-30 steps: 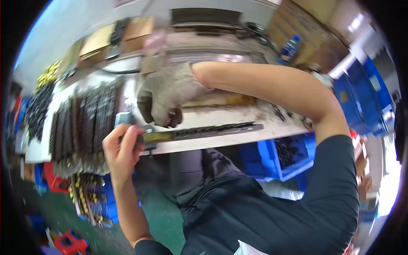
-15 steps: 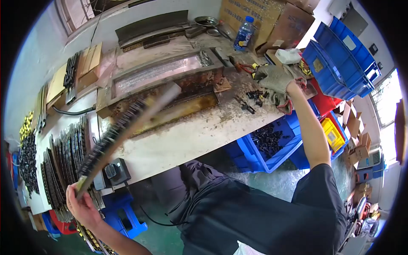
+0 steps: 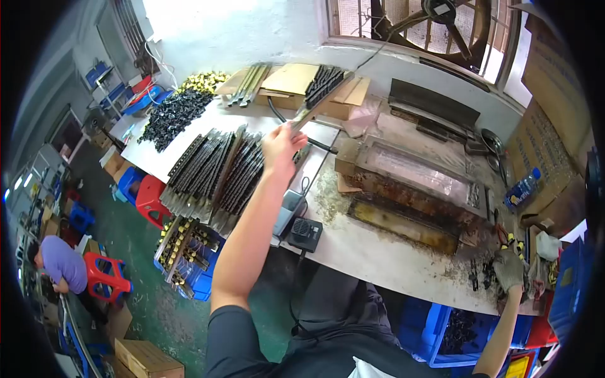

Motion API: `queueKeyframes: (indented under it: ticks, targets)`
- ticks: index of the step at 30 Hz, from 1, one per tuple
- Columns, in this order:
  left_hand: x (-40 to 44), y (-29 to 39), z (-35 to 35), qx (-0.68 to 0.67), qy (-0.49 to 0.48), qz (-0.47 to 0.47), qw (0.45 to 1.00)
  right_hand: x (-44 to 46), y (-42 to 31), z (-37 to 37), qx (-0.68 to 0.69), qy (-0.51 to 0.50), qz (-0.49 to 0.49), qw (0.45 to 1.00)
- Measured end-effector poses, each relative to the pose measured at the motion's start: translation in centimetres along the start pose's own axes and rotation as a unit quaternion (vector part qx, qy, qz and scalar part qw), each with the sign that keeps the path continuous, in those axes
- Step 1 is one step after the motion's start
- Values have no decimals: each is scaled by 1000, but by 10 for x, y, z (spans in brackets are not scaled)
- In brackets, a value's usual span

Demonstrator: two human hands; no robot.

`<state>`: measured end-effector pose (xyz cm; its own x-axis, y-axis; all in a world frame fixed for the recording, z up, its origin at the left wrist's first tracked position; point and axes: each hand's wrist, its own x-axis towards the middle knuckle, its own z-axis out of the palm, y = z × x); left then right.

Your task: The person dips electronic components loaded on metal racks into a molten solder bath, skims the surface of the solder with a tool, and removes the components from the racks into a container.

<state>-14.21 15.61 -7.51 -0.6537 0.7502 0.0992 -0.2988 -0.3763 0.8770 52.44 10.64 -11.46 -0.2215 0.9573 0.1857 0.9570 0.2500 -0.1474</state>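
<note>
My left hand (image 3: 283, 150) is closed round the near end of a metal strip (image 3: 309, 113), raised over the back of the table by the cardboard boxes. Black parts (image 3: 325, 83) line or lie at the strip's far end. Below that hand, rows of dark strips (image 3: 217, 167) are stacked side by side on the table. My right hand (image 3: 509, 269), in a grey glove, is at the table's right end beside small black parts (image 3: 484, 273). Its fingers are too small and indistinct to tell what they hold.
A metal trough (image 3: 416, 195) stands on the table (image 3: 391, 269), with a bottle (image 3: 522, 188) at right. A small grey device (image 3: 305, 234) sits near the front edge. Blue bins (image 3: 435, 334) are below. A person (image 3: 61, 264) sits at far left near a red stool (image 3: 107, 276).
The view has swung left. My left hand has carried the strip from over the table's front left to the back, by the boxes. My gloved right hand stays at the right end.
</note>
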Motion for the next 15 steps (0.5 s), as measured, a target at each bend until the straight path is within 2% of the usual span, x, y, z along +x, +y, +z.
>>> queueKeyframes:
  ticks: [1,3,4,5,7,9,10,11,12,13,14,15]
  targets:
    - [14,-12,10,-15,11,-32,999,-1,-15,-11,2,3,-4,1000]
    - [35,-38,28,-2,28,-35,999,-2,-50,-28,23,62,55,996]
    - [47,-53,31,8,26,-36,999,-3,-27,-8,158,88,80,980]
    - [58,-69,36,2,38,-33,999,-3,-39,-13,158,91,76,980]
    - [78,-92,41,6,58,-86,995,-12,-93,-32,-27,132,39,990]
    - [96,-115,50,4,123,-115,986,-13,-135,-29,-16,157,-8,987]
    - [93,-110,65,-13,192,-122,974,-14,-156,-28,-5,182,-49,982]
    - [113,-127,64,-19,198,-134,971,-12,-180,-27,77,155,-70,982]
    - [145,-151,52,-56,107,-167,979,-8,-195,-23,159,122,-96,975]
    - [151,-153,54,-25,89,-151,984,-8,-193,5,225,77,-111,965]
    - [165,-165,61,-28,160,-146,976,-2,-215,14,208,87,-187,956]
    - [162,-158,67,-56,158,-140,976,-3,-241,23,277,73,-185,940]
